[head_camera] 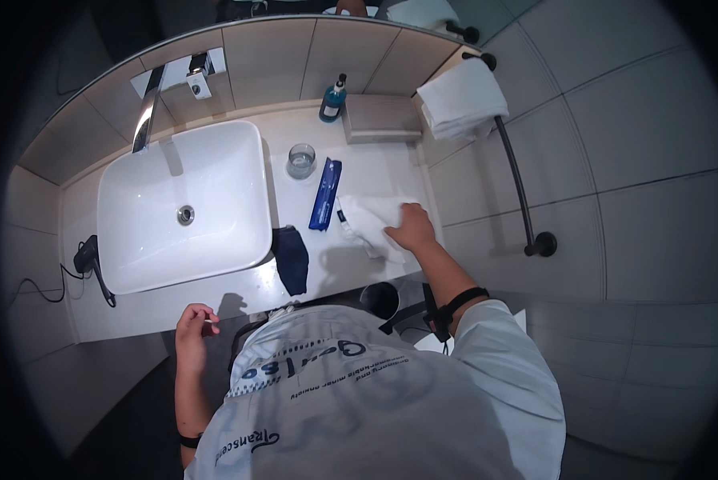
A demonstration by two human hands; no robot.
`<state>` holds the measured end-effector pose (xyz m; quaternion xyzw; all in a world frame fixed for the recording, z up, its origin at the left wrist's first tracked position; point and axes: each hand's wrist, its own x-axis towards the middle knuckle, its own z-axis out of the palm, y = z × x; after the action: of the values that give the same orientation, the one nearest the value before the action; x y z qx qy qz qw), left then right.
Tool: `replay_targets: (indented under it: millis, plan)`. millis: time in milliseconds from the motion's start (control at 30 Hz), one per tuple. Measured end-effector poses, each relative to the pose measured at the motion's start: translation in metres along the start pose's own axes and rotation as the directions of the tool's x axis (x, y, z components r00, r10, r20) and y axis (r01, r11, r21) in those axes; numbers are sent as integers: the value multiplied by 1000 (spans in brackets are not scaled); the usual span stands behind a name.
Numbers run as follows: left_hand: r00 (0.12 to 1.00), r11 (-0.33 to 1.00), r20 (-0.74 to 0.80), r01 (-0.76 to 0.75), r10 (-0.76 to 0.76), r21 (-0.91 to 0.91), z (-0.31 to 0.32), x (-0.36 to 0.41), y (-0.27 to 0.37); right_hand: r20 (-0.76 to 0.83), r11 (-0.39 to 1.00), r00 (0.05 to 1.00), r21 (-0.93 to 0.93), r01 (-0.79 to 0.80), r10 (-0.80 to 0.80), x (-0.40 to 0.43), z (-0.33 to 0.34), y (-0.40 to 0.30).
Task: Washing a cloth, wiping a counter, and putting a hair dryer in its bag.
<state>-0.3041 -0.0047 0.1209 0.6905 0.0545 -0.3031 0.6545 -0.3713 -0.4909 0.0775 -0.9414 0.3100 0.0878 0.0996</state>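
On the right side of the white counter [359,162], my right hand [416,227] is on a crumpled white cloth [371,217], thumb and fingers closed over its right part. The cloth has a dark label at its left end. Just left of it lies a blue plastic packet [325,195] bearing writing. My left hand [195,324] hangs in front of the counter's edge, fingers loosely curled and apart, holding nothing. A dark navy cloth [291,261] lies between the sink and the packet, reaching toward the front edge.
A white basin sink [215,174] with a chrome faucet [147,111] takes up the left. Behind the packet stand a glass tumbler [301,161], a blue-green pump bottle [332,103] and a box [383,119]. White towels [462,99] hang on a black rail [515,174]. A hair dryer [89,258] sits far left.
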Motion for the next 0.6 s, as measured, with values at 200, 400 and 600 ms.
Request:
replay_targets:
  millis: [200, 400, 600]
  plan:
    - [997, 996, 47, 58, -61, 64, 9, -3, 0, 82, 728, 887, 540, -423, 455, -36, 81, 56]
    - [992, 982, 121, 0, -24, 191, 17, -3, 4, 87, 529, 757, 664, -528, 648, -25, 99, 60]
    - [991, 979, 136, -39, 12, 200, 18, -4, 6, 169, -49, 852, 985, -167, 495, -38, 50, 44]
